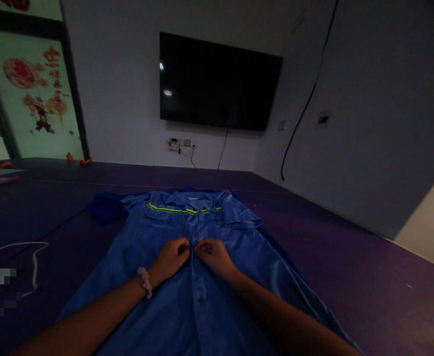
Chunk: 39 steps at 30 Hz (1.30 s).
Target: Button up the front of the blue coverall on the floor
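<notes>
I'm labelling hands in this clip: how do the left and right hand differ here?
The left hand has a pale scrunchie on its wrist; the right hand has a bare wrist. The left lies left of the blue shirt front's centre line, the right on the other side. Both are curled, pinching the fabric.

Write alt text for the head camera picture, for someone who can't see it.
Two bare hands, left hand and right hand, pinch the front placket of a blue work shirt with a yellow reflective stripe, spread flat on a purple surface. A dark wall-mounted screen hangs beyond, and a white cord lies at left.
</notes>
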### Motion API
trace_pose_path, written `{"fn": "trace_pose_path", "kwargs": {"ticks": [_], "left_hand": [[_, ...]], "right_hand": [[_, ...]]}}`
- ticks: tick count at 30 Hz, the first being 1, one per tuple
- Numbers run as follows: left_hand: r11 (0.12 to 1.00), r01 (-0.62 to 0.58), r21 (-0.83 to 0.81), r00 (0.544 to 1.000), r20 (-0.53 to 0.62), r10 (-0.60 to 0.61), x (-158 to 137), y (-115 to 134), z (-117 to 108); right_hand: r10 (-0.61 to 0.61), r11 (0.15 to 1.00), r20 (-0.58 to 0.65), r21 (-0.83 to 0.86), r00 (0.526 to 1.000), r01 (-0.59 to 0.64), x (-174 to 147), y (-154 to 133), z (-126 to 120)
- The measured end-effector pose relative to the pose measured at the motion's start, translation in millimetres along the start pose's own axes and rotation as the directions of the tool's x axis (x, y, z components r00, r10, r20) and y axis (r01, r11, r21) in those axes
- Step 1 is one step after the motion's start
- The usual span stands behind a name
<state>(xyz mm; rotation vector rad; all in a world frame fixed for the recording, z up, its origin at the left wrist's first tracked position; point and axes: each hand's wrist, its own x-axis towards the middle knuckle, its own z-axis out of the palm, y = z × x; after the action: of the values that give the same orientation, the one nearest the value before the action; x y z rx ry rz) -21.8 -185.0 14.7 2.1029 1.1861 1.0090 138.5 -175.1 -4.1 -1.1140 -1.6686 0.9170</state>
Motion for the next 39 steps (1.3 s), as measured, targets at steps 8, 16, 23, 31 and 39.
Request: {"fn": "trace_pose_path", "kwargs": {"ticks": [8, 16, 23, 31, 39], "left_hand": [[1.000, -0.015, 0.004, 0.999, -0.046, 0.015, -0.2, 1.3, 0.4], [1.000, -0.015, 0.017, 1.000, -0.025, 0.016, 0.1, -1.0, 0.4], [0.999, -0.033, 0.025, 0.999, 0.004, 0.033, -0.6, 1.2, -1.4], [0.998, -0.047, 0.034, 0.999, 0.021, 0.046, -0.5, 0.0, -0.7], [0.997, -0.041, 0.064, 0.999, 0.026, 0.039, 0.8, -2.1, 0.9]], "right_hand": [[0.006, 1.000, 0.016, 0.024, 1.000, -0.006, -2.6, -1.6, 0.2], [-0.009, 1.000, 0.019, 0.017, 1.000, 0.009, -1.9, -2.2, -0.5], [-0.001, 1.000, 0.011, 0.003, 1.000, 0.001, -2.3, -2.0, -0.6], [0.004, 1.000, 0.027, -0.012, 1.000, -0.003, -2.9, -2.7, 0.1], [0.011, 0.999, 0.046, -0.035, 0.999, -0.009, -3.3, -3.0, 1.0]]}}
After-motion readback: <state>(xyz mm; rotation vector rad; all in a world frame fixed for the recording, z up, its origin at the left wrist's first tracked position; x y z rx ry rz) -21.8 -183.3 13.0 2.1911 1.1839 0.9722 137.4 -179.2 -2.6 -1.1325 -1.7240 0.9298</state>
